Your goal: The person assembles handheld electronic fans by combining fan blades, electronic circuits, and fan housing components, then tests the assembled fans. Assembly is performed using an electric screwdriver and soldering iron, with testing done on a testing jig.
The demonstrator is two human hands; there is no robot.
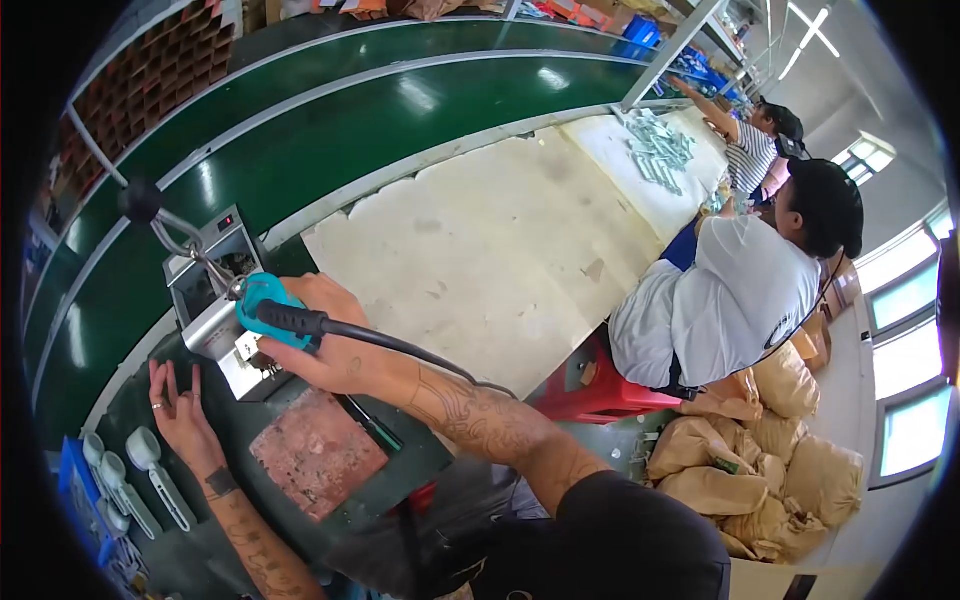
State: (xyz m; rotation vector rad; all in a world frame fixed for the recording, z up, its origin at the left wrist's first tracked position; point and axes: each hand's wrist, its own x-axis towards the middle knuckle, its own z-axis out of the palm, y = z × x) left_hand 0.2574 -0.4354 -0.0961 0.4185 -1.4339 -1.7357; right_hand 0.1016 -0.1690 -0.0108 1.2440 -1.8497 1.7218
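My right hand (335,340) is wrapped around a teal electric screwdriver (262,298), which hangs from a metal hook and trails a black cable across my forearm. The tool's tip is hidden from above. Beneath it is a silver metal box (240,365) with a small brassy fitting. Directly behind stands a small metal screw feeder (228,250). My left hand (187,425) rests beside the box, fingers stretched apart and holding nothing. Near that hand lie several white spoon-shaped plastic parts (147,455), some in a blue bin (75,500).
A worn reddish slab (315,455) and a dark green pen-like tool (378,425) lie before me. Pale board (480,240) covers the bench to the right, and a green conveyor (350,120) runs behind. A co-worker in white (720,290) sits by a red stool (605,385); brown sacks (760,460) lie beyond.
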